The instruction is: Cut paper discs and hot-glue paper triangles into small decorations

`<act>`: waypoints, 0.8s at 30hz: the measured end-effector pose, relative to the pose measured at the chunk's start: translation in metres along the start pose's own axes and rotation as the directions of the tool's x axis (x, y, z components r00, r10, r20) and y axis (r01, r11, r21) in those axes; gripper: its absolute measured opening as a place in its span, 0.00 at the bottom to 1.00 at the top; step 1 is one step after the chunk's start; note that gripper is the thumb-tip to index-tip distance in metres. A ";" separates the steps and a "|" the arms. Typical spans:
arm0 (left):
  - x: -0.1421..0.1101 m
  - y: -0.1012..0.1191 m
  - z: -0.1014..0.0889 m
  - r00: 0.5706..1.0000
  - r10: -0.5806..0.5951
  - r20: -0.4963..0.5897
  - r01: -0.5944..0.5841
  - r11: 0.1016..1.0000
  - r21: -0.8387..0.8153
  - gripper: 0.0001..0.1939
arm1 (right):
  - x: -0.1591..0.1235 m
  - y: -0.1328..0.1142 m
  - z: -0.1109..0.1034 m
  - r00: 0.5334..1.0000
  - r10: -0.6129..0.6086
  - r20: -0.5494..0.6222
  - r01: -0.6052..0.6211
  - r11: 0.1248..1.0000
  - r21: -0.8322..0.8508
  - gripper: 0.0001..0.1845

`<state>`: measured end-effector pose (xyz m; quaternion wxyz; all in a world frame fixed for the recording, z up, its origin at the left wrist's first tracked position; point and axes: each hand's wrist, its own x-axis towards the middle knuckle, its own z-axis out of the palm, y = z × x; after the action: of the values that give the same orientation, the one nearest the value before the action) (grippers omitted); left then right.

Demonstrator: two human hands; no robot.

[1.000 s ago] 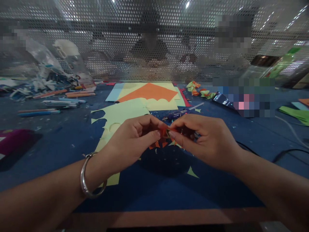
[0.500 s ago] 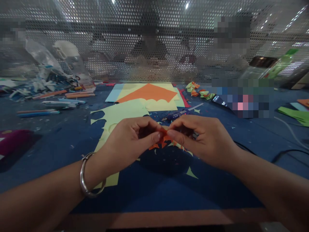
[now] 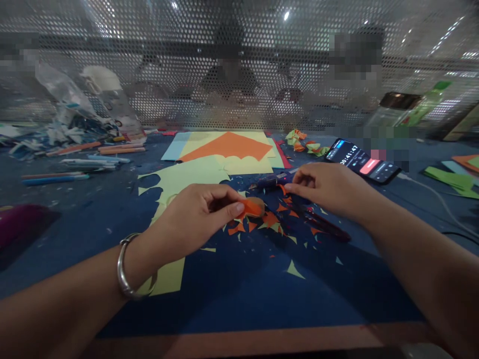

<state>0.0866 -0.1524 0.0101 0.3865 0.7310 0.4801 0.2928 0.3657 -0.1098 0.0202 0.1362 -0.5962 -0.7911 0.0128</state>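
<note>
My left hand [image 3: 204,214], with a silver bangle at the wrist, pinches a small folded piece of orange paper [image 3: 250,207] between thumb and fingers. A brownish rounded edge shows beside that piece; I cannot tell what it belongs to. My right hand [image 3: 329,187] is apart from it, to the right, fingers curled, with a small orange paper scrap [image 3: 283,189] at the thumb tip. Just beyond lies a purple-blue tool [image 3: 271,180], partly hidden by that hand. Below it is a dark red-handled tool [image 3: 329,227], among orange and pale green cuttings [image 3: 271,219].
Cut pale green paper [image 3: 190,172] lies under and beyond my left hand, and an orange sheet [image 3: 230,145] on stacked papers at the back. Pens [image 3: 90,163] and a bottle [image 3: 116,102] stand left; a lit phone [image 3: 361,159] with a cable lies right. Perforated metal [image 3: 168,65] rises behind.
My hands were together on the orange paper. The right hand has moved away to the right and back, uncovering the dark red-handled tool and more cuttings; the left still holds the piece.
</note>
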 end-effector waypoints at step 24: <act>0.008 0.002 -0.012 0.936 -0.310 0.167 0.320 0.947 -0.040 0.11 | 0.000 -0.003 0.006 0.954 -0.049 -0.294 0.060 0.998 0.028 0.17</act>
<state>0.0812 -0.1418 0.0180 0.4894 0.6525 0.5486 0.1837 0.3618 -0.1095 0.0152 0.2633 -0.5670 -0.7778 -0.0652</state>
